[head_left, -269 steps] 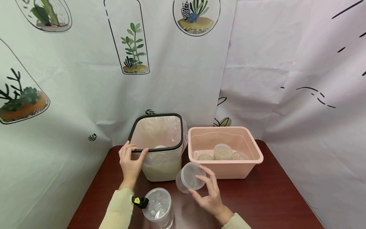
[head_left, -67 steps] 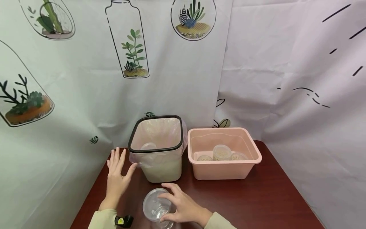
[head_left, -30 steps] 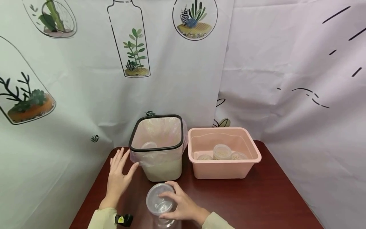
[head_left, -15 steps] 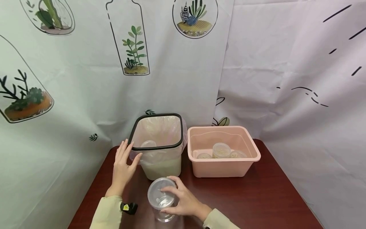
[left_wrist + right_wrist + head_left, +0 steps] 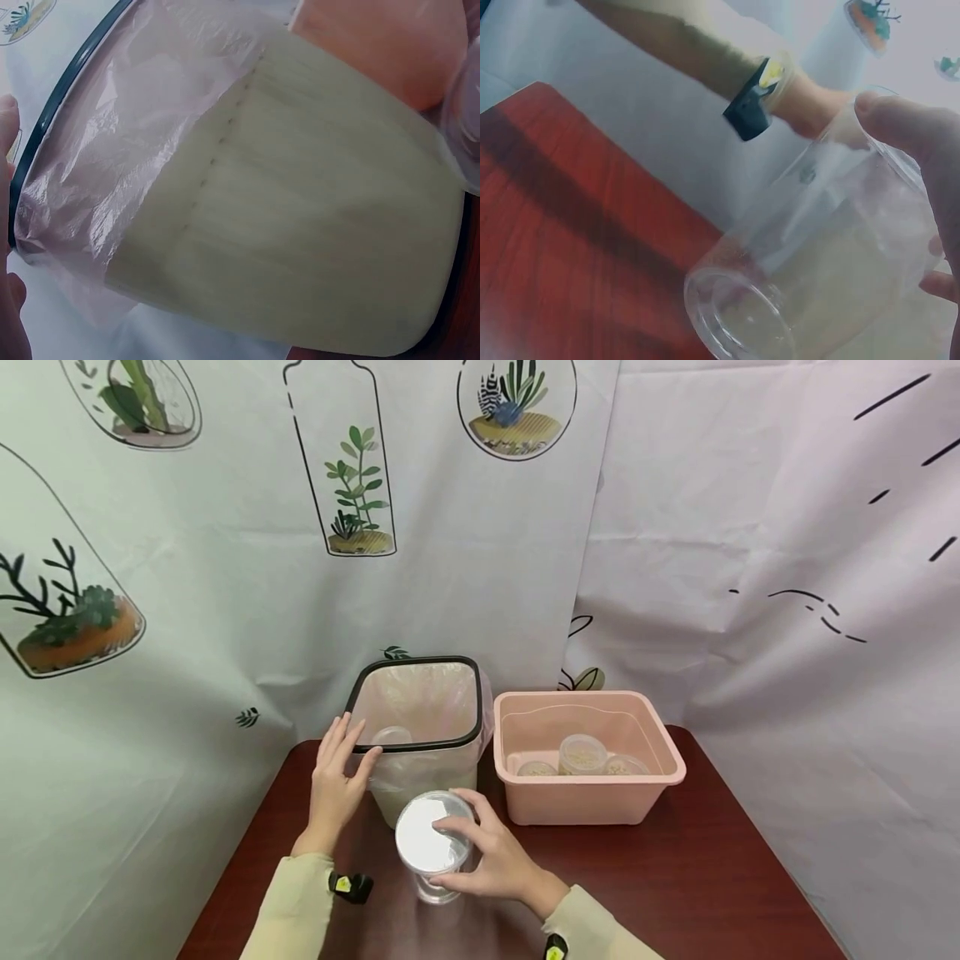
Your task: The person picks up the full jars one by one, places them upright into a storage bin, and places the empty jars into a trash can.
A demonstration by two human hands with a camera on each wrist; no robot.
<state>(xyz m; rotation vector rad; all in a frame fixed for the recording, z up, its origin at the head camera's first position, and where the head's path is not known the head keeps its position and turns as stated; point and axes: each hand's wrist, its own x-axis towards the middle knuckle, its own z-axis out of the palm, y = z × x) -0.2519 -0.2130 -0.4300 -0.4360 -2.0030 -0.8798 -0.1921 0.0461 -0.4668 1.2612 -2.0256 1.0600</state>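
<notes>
My right hand [image 5: 498, 857] grips a clear, lidded plastic jar [image 5: 433, 835] by its upper part, just in front of the waste bin [image 5: 420, 777]. In the right wrist view the jar [image 5: 817, 247] is tilted and looks empty, its round base above the tabletop. At the front left corner of the bin's black rim, my left hand [image 5: 335, 785] has its fingers spread and fairly straight. Part of that hand [image 5: 11, 300] shows at the left wrist view's edge, beside the bin's liner bag [image 5: 142, 142]. A round clear container [image 5: 392, 736] is partly visible inside the bin.
Right of the bin stands a pink tub [image 5: 592, 802]. Inside it are several round clear containers [image 5: 582, 756] with pale, grainy contents. The dark red table [image 5: 675, 885] reaches back to a printed curtain [image 5: 480, 568].
My right hand has picked up the clear jar and brought it up towards the bin. My left hand has moved up and right to the bin's rim. Earlier, the right hand held another container.
</notes>
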